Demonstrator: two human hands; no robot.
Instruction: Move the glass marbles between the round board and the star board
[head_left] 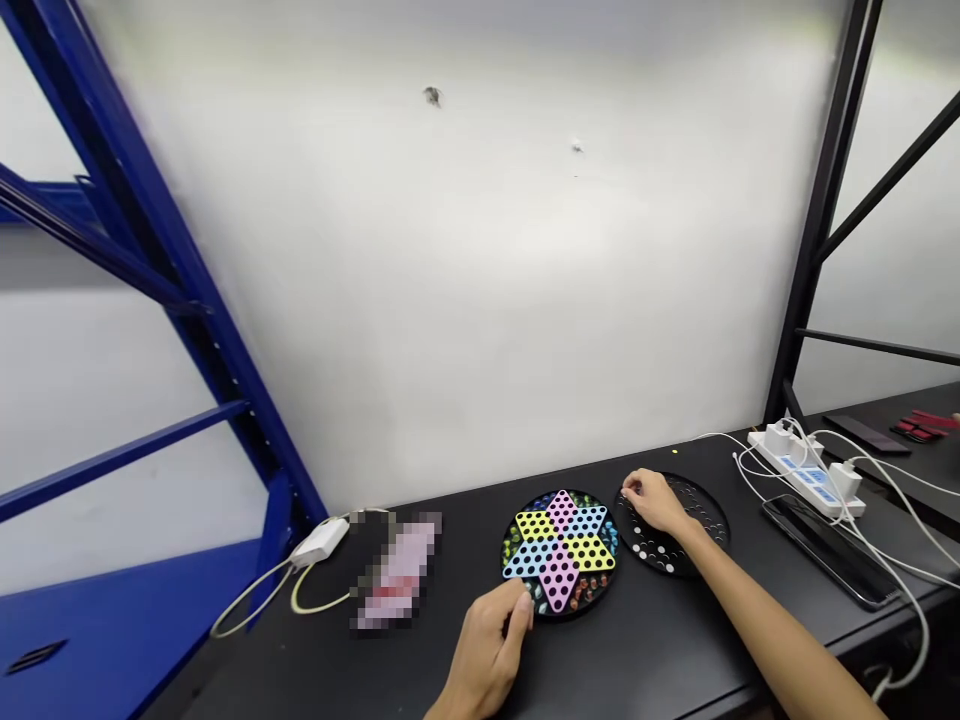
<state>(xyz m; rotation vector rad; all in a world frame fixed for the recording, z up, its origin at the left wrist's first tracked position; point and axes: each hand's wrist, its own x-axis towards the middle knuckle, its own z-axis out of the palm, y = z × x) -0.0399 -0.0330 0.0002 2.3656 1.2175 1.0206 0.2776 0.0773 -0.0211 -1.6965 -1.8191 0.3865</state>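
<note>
A round Chinese checkers board [560, 545] lies on the black table, its star in pink, yellow and blue, with coloured marbles in the pockets around the star. My left hand [489, 640] is closed at the board's near left edge, fingers curled under and thumb along them; what it may hold is hidden. To the right lies a round black board with holes [701, 510], with several white pieces near its left and front rim. Over that board's left side, my right hand [654, 500] is closed in a pinch, and anything between the fingertips is too small to make out.
At right, a white power strip [806, 475] with chargers and cables stands beside a black phone [829, 550]. On the left lie a white adapter [320, 543] with its cable and a blurred pinkish packet [401, 570]. A white wall [487, 300] rises behind the table.
</note>
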